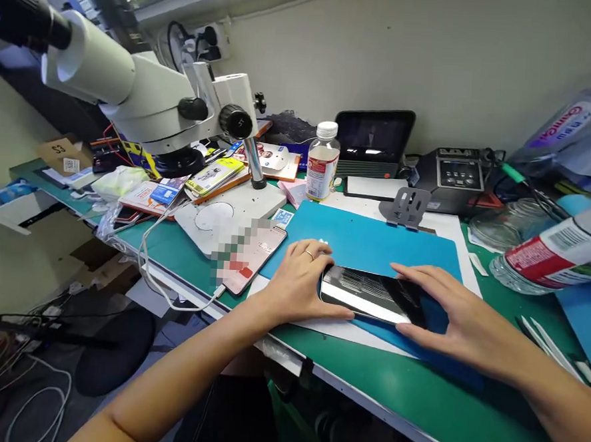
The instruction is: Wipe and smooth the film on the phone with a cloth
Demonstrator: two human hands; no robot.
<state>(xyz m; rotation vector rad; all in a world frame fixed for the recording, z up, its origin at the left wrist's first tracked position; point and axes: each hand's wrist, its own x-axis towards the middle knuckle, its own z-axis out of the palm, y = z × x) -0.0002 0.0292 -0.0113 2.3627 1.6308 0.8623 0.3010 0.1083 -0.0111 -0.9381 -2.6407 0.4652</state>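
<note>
A dark, glossy phone [371,295] with bright reflections across its surface lies lengthwise between both hands, over a blue mat [375,236]. My left hand [304,281], wearing a ring, grips the phone's left end, with the thumb along the near edge. Around the right end, my right hand [445,307] holds it with fingers at the far edge and thumb at the near edge. White paper [392,348] shows under the mat. To the left of my left hand rests another phone [253,258] with a lit screen and a white cable plugged in.
A microscope [157,99] on a white base stands at the left. Behind the mat are a capped bottle [323,163], a grey phone stand [407,208], a dark tablet [375,139] and a black device [451,177]. Plastic bottle [564,254] and tweezers [548,343] lie at the right.
</note>
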